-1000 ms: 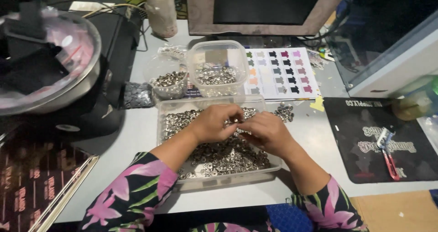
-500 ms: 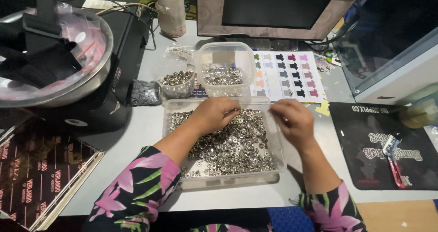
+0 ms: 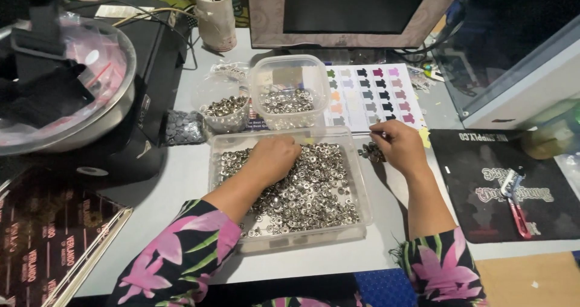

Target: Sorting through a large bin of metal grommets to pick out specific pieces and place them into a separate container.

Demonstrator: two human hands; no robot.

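The left hand lies palm-down in a shallow, clear, rectangular plastic tray heaped with small, round, silver metal snap fasteners. Its fingers curl into the pile, but whether the grip is pinched on any piece I cannot tell. The right hand rests on the pale grey worktop just outside the tray's wall, its fingertips drawn narrow over a small dark cluster of metal fasteners.

The fasteners look hard, smooth and shiny; each is probably light, slippery and prone to roll, so a pinch across the rim between thumb and forefinger should serve best.

Beyond the left hand's knuckles stand a square clear plastic tub and a round clear cup, both part-filled with similar metal pieces. Beyond the right hand lies a white paper chart of coloured shirt shapes.
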